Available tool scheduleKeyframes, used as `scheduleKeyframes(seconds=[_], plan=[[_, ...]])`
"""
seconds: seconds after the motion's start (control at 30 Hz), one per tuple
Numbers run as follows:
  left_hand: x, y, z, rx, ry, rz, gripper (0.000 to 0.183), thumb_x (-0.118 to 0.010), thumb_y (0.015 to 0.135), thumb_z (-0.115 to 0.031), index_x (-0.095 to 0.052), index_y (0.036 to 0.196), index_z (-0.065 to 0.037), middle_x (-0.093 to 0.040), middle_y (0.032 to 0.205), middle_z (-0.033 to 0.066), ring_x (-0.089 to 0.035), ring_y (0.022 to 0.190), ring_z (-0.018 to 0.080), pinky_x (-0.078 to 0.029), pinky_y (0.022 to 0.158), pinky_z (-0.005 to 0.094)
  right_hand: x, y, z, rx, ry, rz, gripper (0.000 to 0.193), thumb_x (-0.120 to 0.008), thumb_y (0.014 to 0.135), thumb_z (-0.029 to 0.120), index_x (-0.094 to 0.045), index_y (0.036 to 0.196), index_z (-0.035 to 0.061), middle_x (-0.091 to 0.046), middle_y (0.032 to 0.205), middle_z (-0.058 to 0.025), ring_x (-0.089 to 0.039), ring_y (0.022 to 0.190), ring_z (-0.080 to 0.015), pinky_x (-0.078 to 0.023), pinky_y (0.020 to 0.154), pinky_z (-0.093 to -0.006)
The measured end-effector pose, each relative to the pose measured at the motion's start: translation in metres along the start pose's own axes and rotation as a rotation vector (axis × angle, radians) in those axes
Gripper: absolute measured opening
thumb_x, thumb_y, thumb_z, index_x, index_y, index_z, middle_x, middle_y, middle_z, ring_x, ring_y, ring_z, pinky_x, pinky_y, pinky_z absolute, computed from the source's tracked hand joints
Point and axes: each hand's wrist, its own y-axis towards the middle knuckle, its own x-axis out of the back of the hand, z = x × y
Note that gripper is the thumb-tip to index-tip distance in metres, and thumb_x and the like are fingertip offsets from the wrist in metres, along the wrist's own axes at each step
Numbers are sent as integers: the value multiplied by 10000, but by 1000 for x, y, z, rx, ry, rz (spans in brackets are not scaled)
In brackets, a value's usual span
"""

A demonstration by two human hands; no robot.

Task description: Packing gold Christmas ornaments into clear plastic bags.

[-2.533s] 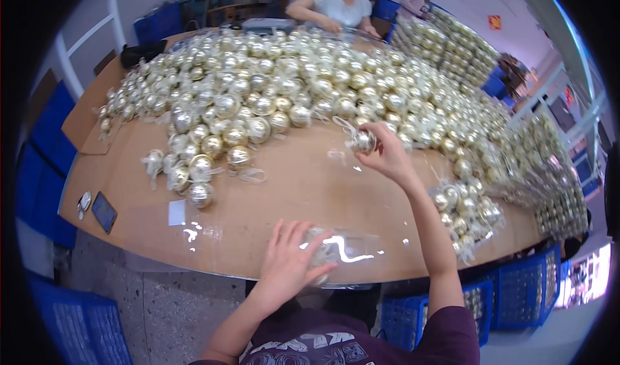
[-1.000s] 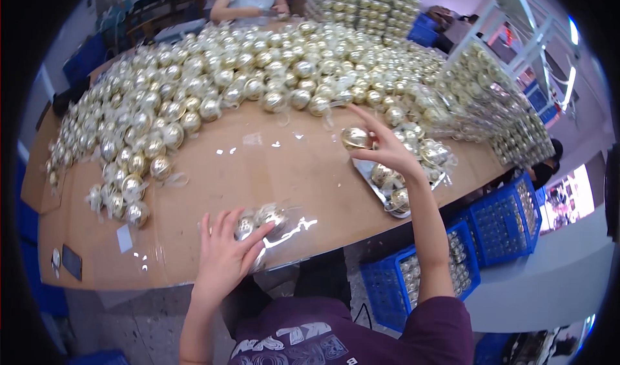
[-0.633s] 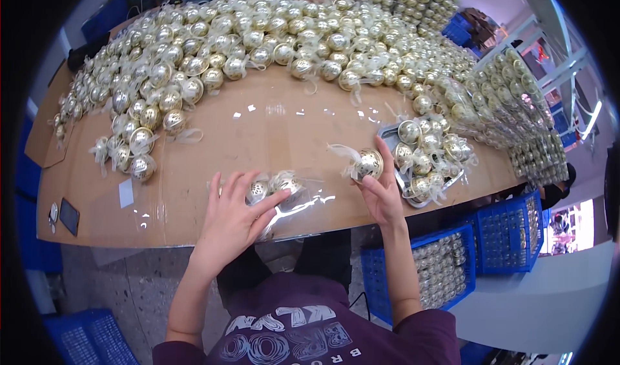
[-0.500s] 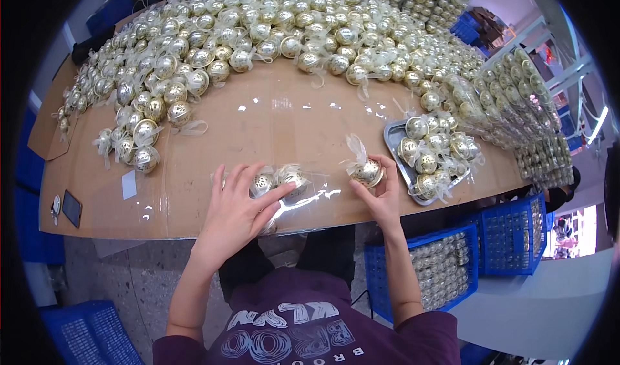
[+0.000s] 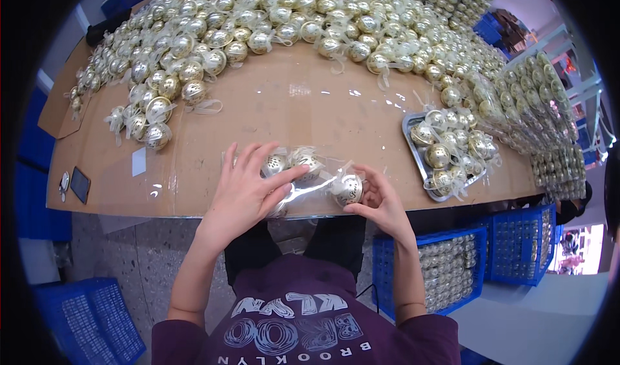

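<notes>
At the table's near edge, my left hand [image 5: 242, 187] lies with fingers spread over a clear plastic pack [image 5: 310, 189] holding a few gold-and-silver bauble ornaments [image 5: 275, 165]. Its index finger touches one bauble in the pack. My right hand [image 5: 386, 205] grips a round bauble [image 5: 347, 189] with dark lettering and a pale ribbon, between thumb and fingers. That bauble is at the right end of the pack; whether it sits inside the plastic I cannot tell. Beyond my right hand a grey metal tray [image 5: 413, 155] is heaped with ribboned baubles.
A large pile of baubles [image 5: 278, 16] spreads over the far side of the cardboard-covered table [image 5: 278, 107]. Filled clear packs [image 5: 516, 107] are stacked at the right. A phone [image 5: 80, 184] and a white card [image 5: 139, 162] lie left. Blue crates [image 5: 478, 274] stand below the right edge.
My right hand has brought its bauble leftward and nearer, from beside the tray to the pack's right end. My left hand stays spread over the pack. The whole view has shifted slightly.
</notes>
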Motion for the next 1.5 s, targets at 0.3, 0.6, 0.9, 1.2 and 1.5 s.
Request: scheduleKeyframes(seconds=[0.3,0.6,0.9,1.2,1.5], plan=[[-7,-5,4,-5,-37,-47,363,-578,890,-303,-586,1247,-370,-497,1255,114,-441,1201,317,-231,1070,571,11,4,0,-84,350,375,732,-675,766,-125,-308,1381,27,-458,1310,-98,-528,1035,-150,-471,813,-266],[-6,-4,3,-3,-23,-19,349,-540,912,-308,-596,1252,-362,-470,1284,106,-410,1230,290,-217,1083,550,-30,26,0,-34,405,196,317,-689,768,-88,-592,1067,-47,-599,935,-75,-623,823,-124,-539,658,-232],[-6,23,-15,-215,-86,92,953,-766,620,-536,-378,1438,-238,-452,1287,204,-395,1208,377,-268,1034,516,-21,24,-8,-64,288,319,194,-632,867,14,-615,1049,-53,-648,972,-131,-658,805,-183,-535,732,-278],[-16,21,-68,210,-239,-710,1199,-842,578,-479,-183,1477,-38,-366,1300,210,-322,1214,360,-223,1014,513,-73,18,49,694,178,-333,837,-673,851,306,-148,1463,83,-293,1439,-225,-518,1158,-342,-439,967,-437],[-44,25,-12,-206,-935,-876,642,-850,681,-328,-559,1166,-27,-443,1319,186,-454,1240,343,-389,1019,436,-51,45,61,877,230,-256,354,-616,869,299,-565,1120,55,-342,1411,-261,-527,1163,-350,-429,977,-479]])
